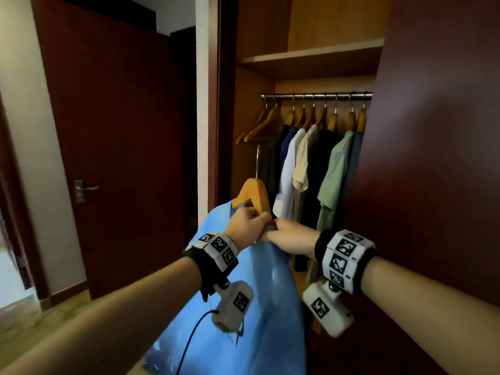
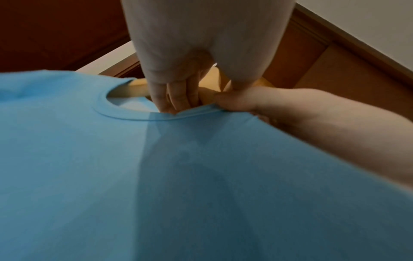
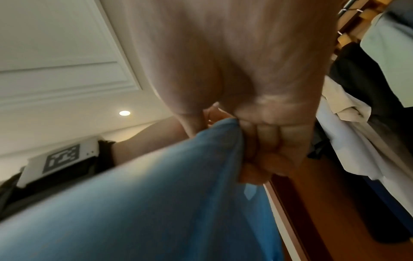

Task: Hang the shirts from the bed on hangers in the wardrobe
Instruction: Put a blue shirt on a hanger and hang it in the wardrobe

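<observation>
A light blue T-shirt (image 1: 259, 307) hangs in front of the open wardrobe, with a wooden hanger (image 1: 253, 193) poking up out of its neck. My left hand (image 1: 247, 226) grips the hanger's arm at the collar (image 2: 125, 116). My right hand (image 1: 290, 235) pinches the collar's edge beside it, fingers curled on the blue cloth (image 3: 223, 141). The two hands touch. The hanger's metal hook (image 1: 257, 161) points up, well below the chrome rail (image 1: 316, 96). Most of the hanger is hidden inside the shirt.
Several shirts (image 1: 305, 169) hang on wooden hangers along the rail, with two bare hangers (image 1: 257, 125) at its left end. A shelf (image 1: 311, 55) sits above. The dark wardrobe door (image 1: 433, 158) stands at the right, a room door (image 1: 113, 147) at the left.
</observation>
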Motion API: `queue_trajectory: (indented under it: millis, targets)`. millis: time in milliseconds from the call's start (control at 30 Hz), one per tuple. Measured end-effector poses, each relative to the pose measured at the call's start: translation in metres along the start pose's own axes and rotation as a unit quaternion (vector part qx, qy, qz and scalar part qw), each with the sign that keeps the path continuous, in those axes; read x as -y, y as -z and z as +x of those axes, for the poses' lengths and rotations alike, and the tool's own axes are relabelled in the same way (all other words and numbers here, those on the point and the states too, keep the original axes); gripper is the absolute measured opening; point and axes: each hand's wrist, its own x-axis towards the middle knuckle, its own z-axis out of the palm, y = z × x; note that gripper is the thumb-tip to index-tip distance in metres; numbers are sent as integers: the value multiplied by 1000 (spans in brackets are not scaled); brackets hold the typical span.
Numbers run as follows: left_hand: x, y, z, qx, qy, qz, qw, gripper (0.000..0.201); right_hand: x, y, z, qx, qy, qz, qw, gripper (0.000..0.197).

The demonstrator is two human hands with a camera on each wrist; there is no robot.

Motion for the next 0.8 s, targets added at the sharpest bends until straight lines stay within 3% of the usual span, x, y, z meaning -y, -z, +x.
queue_trajectory:
  millis: [133,367,533,667,800]
  targets:
    - [21,6,80,23,6,0,1000,29,-6,6,77,-63,-6,0,998,33]
    - [19,16,236,83,12,-27,996,30,-5,43,216,-169,-22,110,979,25]
    - [21,13,337,91,-46,-30,994,29,-5,70,304,-230,-5,152,961,21]
    - [20,12,410,101,-87,-36,990,34,-8,96,358,-287,-15,153,945,33]
    - [12,15,476,91,-203,43,974,28,-2,133,408,-343,-25,122,931,36]
